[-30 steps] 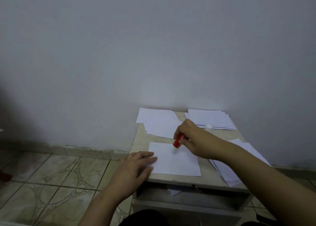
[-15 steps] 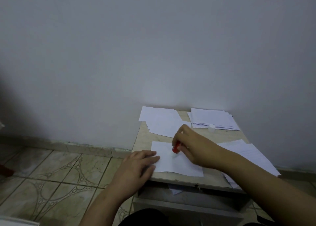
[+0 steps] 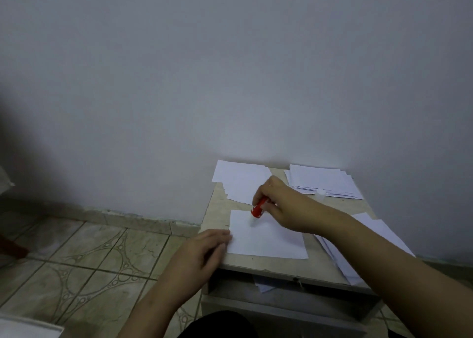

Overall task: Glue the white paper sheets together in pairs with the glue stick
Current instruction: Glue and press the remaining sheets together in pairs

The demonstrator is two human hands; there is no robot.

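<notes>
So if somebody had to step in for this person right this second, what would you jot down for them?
Right hand grips the red glue stick, its tip down on the far left corner of the single sheet at the table's front.
Left hand lies flat, fingertips pressing that sheet's left edge.
Glue cap stands by the back right stack. More paper: back left pile, right-edge pile.
Done: gluing apparently under way; which piles hold finished pairs I cannot tell.
Left: finish gluing, press a second sheet on, repeat.

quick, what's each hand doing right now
Left hand: open, fingers flat on the left edge of the paper sheet.
Right hand: holding the red glue stick, tip down on the sheet.
</notes>
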